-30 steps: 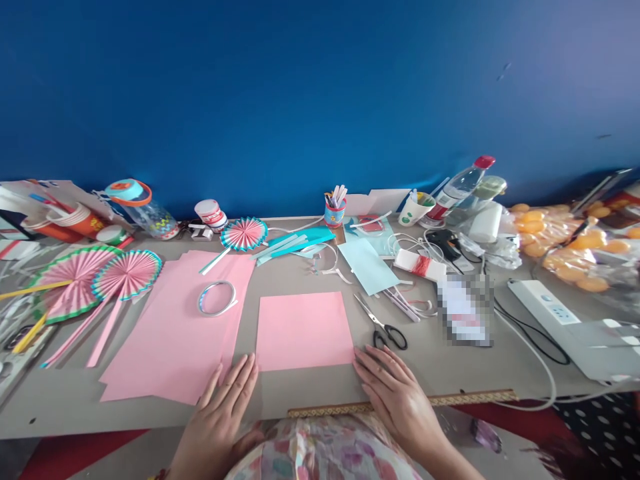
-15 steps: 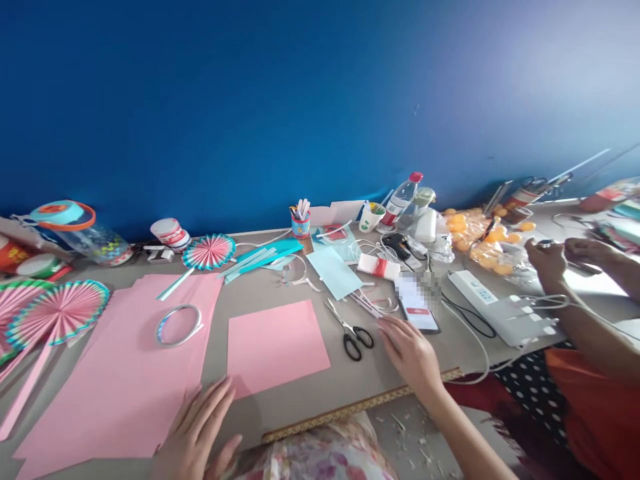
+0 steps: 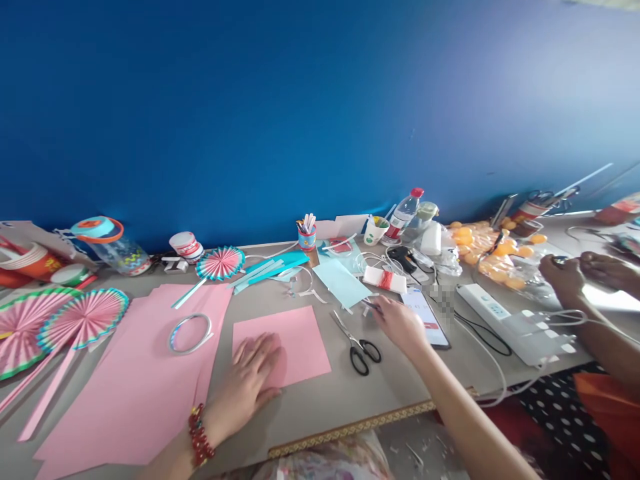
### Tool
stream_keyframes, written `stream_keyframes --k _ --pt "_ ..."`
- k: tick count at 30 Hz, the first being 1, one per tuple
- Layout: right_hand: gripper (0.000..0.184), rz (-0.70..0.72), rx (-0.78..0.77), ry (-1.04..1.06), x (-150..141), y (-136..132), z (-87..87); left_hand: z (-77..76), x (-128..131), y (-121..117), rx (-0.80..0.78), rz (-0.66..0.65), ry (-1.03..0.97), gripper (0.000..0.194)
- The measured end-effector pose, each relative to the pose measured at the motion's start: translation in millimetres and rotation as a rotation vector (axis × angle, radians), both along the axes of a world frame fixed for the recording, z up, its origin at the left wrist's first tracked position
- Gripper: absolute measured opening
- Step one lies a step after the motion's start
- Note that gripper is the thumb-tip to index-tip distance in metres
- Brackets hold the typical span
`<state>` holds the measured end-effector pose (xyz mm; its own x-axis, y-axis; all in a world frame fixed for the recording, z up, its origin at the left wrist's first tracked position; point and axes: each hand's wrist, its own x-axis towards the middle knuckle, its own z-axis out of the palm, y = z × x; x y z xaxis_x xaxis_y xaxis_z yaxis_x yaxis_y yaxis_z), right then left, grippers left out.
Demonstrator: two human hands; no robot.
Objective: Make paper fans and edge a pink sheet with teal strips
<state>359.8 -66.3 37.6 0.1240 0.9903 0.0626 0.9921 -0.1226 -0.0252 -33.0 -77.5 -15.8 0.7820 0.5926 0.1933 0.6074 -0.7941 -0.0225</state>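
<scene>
My left hand (image 3: 250, 377) lies flat with fingers spread on the small pink paper square (image 3: 295, 333) on the table. My right hand (image 3: 397, 323) reaches past the black-handled scissors (image 3: 357, 340) to a bundle of thin strips (image 3: 367, 305) beside the phone (image 3: 425, 325); its fingertips are closed around them. A light blue sheet (image 3: 343, 281) lies just beyond. A ring of tape (image 3: 189, 332) rests on the large pink sheets (image 3: 125, 393) to the left.
Pink-and-green paper fans (image 3: 83, 319) lie at left. A pen cup (image 3: 307, 236), water bottle (image 3: 403, 215), glue gun (image 3: 404, 256), power strip (image 3: 510, 320) and a bag of orange balls (image 3: 493, 257) line the back and right. Another person's hands (image 3: 583, 270) work at far right.
My left hand moved up from the table edge onto the small pink square. My right hand went forward past the scissors to the strips by the phone. The view swung slightly.
</scene>
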Motion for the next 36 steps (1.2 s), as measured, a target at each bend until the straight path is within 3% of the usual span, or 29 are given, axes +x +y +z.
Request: stream_keyframes --k 4,9,14,20,27,32,36 --pt "0.023 -0.032 -0.168 0.046 22.9 -23.0 25.5 6.6 -2.9 4.0 -0.056 0.004 -0.024 0.057" --pt "0.032 0.033 -0.087 0.241 27.5 -58.9 37.4 9.0 5.8 15.7 -0.127 0.02 -0.08 0.057" --pt "0.034 0.224 -0.093 0.534 -15.8 -68.5 14.1 -5.1 25.4 35.6 -0.049 0.186 -0.121 0.065" --pt "0.031 0.158 0.093 0.492 -43.2 -64.3 -18.4 -16.5 32.7 37.5 -0.038 0.202 -0.13 0.058" --pt "0.031 0.195 0.124 0.459 -47.0 -55.4 -23.9 -5.7 32.7 49.1 -0.148 0.231 -0.21 0.058" --pt "0.033 0.169 0.13 0.504 -49.0 -52.3 -29.1 -12.7 39.4 53.0 -0.082 0.266 -0.225 0.072" --pt "0.032 0.148 0.128 0.521 -48.5 -53.0 -32.7 -15.1 39.3 53.0 -0.076 0.252 -0.24 0.064"
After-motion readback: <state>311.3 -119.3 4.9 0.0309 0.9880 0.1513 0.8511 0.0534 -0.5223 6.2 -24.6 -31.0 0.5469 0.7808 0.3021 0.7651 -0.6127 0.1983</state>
